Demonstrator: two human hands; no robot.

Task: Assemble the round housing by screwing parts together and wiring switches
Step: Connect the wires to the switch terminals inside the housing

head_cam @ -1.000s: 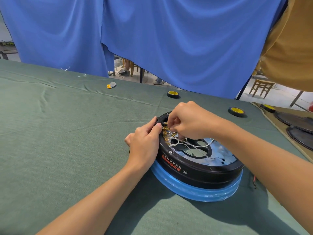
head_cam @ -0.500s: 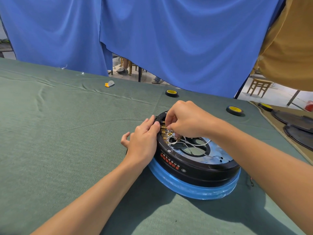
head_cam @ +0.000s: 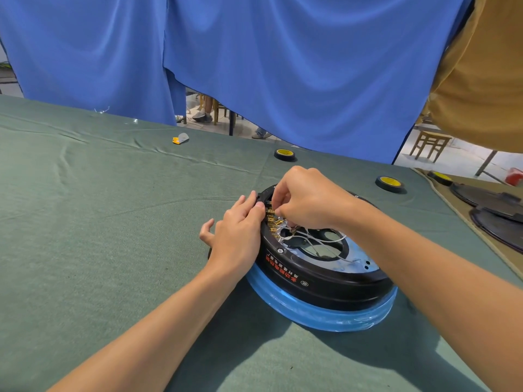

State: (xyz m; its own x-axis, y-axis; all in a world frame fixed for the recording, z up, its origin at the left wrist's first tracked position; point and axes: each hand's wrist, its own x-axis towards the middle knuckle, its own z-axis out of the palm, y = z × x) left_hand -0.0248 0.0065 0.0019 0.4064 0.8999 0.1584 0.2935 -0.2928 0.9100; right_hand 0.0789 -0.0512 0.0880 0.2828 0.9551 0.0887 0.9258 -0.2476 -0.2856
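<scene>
I log: round housing [head_cam: 325,281], black on blue base, on green table [head_cam: 113,236] at 5 o'clock of view; left hand [head_cam: 237,236], fingers straight, pressing its rim at 10 o'clock; right hand [head_cam: 308,199], fingers curled, pinching white wires [head_cam: 285,237] beside brass terminals [head_cam: 272,215] at 11 o'clock.

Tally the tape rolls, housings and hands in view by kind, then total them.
Tape rolls: 3
Housing: 1
Hands: 2 (left hand pressing the housing's rim, right hand pinching a wire)
Total: 6
</scene>
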